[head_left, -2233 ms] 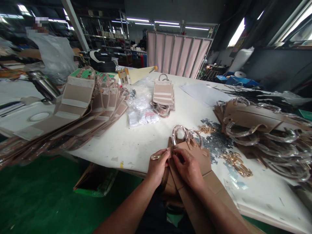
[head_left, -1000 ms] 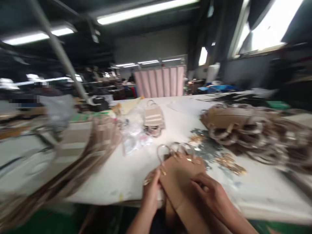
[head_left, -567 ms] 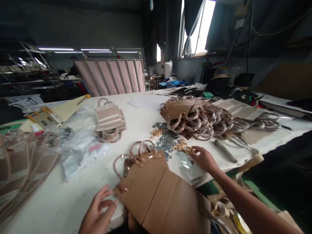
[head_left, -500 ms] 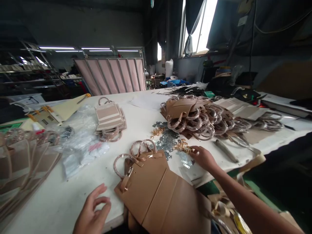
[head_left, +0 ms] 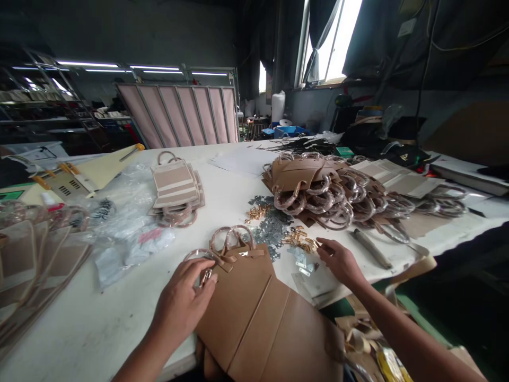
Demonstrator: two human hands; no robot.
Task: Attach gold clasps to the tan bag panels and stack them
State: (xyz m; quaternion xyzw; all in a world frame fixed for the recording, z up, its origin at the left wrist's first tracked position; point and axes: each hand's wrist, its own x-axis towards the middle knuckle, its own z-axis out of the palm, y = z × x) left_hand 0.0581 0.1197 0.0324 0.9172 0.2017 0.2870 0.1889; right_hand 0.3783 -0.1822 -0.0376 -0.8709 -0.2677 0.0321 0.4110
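Note:
A flat tan leather bag (head_left: 254, 302) with wrapped ring handles lies at the table's near edge. My left hand (head_left: 181, 302) rests on its left corner, fingers curled over the strap and its gold clasp (head_left: 207, 276). My right hand (head_left: 340, 260) reaches to the right of the bag, with its fingertips pinched together at the edge of a small pile of gold metal fittings (head_left: 298, 241). What the fingertips hold is too small to make out. Several small silver plates (head_left: 272, 228) lie scattered just behind the bag.
A heap of tan bags with wrapped handles (head_left: 330, 188) fills the right side of the white table (head_left: 222, 185). A stack of striped beige bags (head_left: 175, 185) and clear plastic packets (head_left: 127, 233) lie to the left. More bag panels (head_left: 32, 265) overhang the far left. A pink folding screen (head_left: 183, 114) stands behind.
My view swung right and both hands left the bag's strap. My right hand went to the gold fittings and stays there. My left hand lifted off, then came down on the bag's clasp.

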